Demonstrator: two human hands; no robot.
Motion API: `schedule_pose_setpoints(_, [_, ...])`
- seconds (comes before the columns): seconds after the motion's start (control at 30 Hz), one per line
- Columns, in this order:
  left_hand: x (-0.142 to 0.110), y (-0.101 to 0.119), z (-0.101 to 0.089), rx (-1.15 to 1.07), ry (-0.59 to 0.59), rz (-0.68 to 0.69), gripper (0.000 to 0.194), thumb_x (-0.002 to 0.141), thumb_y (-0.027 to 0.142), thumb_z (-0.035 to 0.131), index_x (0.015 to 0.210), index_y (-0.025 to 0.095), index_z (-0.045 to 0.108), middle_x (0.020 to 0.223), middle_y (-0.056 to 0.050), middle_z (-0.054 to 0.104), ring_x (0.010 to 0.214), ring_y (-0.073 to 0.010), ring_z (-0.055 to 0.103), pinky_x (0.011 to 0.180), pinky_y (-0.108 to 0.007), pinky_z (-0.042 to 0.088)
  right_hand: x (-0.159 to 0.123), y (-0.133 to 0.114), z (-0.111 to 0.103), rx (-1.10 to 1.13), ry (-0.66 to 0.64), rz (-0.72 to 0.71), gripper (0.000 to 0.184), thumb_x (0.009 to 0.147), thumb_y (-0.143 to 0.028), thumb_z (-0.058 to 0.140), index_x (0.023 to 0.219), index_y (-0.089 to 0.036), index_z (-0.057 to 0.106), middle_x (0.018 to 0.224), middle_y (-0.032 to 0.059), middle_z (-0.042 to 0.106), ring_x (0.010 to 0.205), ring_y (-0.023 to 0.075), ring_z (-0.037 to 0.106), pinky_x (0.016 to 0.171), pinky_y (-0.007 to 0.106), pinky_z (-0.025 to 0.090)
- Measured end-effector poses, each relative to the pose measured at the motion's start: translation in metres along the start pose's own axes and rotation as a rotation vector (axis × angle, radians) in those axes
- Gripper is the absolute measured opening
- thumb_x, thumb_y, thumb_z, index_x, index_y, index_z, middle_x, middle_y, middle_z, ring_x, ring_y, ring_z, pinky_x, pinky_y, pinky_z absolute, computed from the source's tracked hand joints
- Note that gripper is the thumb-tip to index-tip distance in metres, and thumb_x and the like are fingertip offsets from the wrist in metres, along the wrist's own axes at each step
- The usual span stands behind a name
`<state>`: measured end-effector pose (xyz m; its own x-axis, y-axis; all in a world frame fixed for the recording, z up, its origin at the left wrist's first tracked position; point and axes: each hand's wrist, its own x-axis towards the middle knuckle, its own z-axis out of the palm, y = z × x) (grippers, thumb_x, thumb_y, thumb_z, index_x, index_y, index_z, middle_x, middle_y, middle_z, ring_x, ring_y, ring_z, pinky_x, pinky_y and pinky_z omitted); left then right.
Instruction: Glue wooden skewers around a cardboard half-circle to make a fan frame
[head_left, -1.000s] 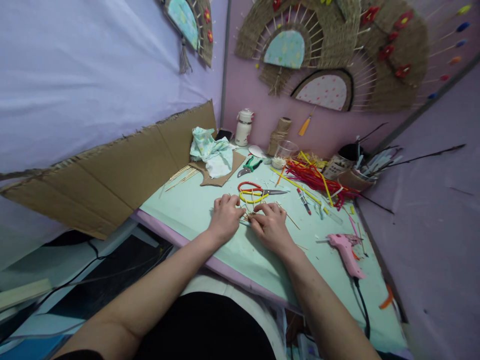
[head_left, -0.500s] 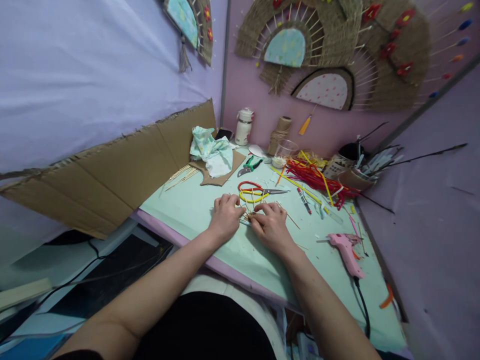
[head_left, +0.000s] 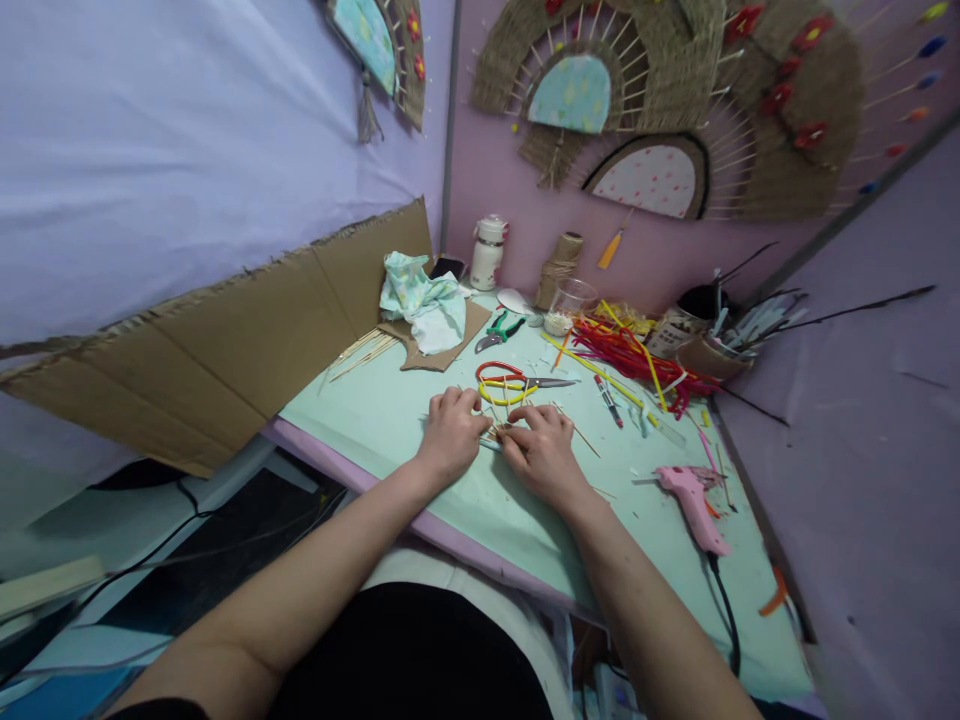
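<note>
Both my hands rest close together on the pale green table (head_left: 390, 420), fingers curled. My left hand (head_left: 450, 432) and my right hand (head_left: 541, 452) pinch a small bundle of thin wooden sticks (head_left: 496, 432) between them; most of it is hidden under the fingers. Just beyond the fingertips lie red-handled scissors (head_left: 517, 378) and a yellow loop (head_left: 504, 396).
A pink glue gun (head_left: 694, 500) with a black cord lies at the right. Red and yellow strips (head_left: 626, 355), a pen (head_left: 607, 400), green pliers (head_left: 501, 330), a twine spool (head_left: 559, 268), a white bottle (head_left: 487, 255), patterned cloth (head_left: 424, 305) and cardboard (head_left: 225, 345) crowd the back and left.
</note>
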<state>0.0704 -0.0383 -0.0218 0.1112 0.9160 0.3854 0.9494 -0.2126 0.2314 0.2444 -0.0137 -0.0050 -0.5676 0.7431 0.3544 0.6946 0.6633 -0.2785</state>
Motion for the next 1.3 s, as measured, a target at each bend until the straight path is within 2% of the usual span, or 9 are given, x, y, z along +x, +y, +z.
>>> schedule_pose_setpoints(1.3, [0.0001,-0.0008,0.0001,0.004,-0.004,-0.002,0.022,0.091,0.017,0.058,0.086,0.028,0.076,0.110,-0.006,0.058,0.105,-0.0257,0.041,0.087,-0.042,0.031,-0.0007,0.0000,0.0006,0.001,0.008,-0.001,0.026,0.093,-0.024,0.053,0.082,-0.025,0.077,0.112,0.0049,0.068,0.107,0.0237,0.046,0.090,0.043,0.027])
